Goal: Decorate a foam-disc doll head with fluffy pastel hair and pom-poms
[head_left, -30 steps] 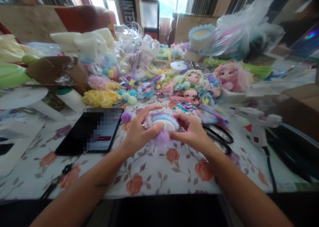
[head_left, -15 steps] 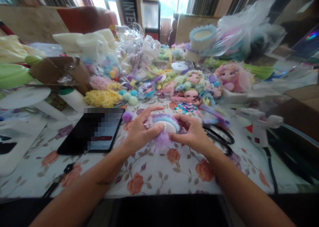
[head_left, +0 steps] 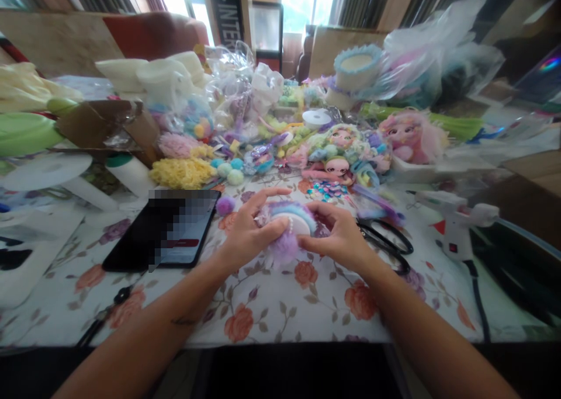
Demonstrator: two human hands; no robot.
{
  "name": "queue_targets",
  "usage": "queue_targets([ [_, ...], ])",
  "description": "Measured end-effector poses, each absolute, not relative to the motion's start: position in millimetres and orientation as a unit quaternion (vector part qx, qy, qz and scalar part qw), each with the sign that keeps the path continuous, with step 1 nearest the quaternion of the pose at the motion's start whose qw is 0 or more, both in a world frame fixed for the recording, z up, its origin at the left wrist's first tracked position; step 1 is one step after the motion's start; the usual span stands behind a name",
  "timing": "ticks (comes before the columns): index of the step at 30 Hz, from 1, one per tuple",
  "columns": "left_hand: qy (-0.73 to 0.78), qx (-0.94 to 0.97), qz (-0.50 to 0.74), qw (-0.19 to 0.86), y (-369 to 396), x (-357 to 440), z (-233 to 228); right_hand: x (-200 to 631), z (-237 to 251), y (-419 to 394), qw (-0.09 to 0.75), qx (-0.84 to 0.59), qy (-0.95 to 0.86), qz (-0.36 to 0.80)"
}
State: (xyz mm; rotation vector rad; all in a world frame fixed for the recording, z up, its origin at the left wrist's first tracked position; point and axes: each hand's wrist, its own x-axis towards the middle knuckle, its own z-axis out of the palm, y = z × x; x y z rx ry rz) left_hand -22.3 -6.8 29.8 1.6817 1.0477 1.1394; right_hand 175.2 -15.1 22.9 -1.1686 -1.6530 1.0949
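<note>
Both hands on one small craft piece [head_left: 303, 224], a white disc with fluffy blue-purple trim, at the middle of the floral tablecloth [head_left: 284, 323], near side. Left hand [head_left: 248, 232] grips its left: thumb pressed on the disc by a string of pearl-like beads [head_left: 290, 225], index finger stretched out past the far edge. Right hand [head_left: 339, 232] pinches the right edge, thumb near side, fingers far side. Purple fluff [head_left: 284, 248] hangs off the near edge. Loose purple pompom [head_left: 225, 205] left of the left hand, beside a black tablet or phone [head_left: 127, 244], screen partly pixelated. Black-handled scissors [head_left: 410, 248] just right of the right hand; white glue gun [head_left: 458, 226] farther right. Far side of the hands: sequin pile [head_left: 328, 191], then doll-face figures [head_left: 336, 166]. Far left, yellow curly bundle [head_left: 182, 173] and green-topped thread cone [head_left: 131, 177]. Backs of the fingers hide part of the piece.
</note>
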Motion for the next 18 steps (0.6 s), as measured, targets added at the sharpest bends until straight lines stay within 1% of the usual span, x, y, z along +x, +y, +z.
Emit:
queue_targets([
  [7,0.424,0.700,0.440,0.371,-4.8,-24.5,32.0,175.1,23.3,-14.2,0.424,-0.454,-0.643,0.447],
  [18,0.398,0.687,0.425,0.435,-0.6,-30.3,29.9,177.5,21.5,-11.8,0.431,-0.445,-0.612,0.491],
])
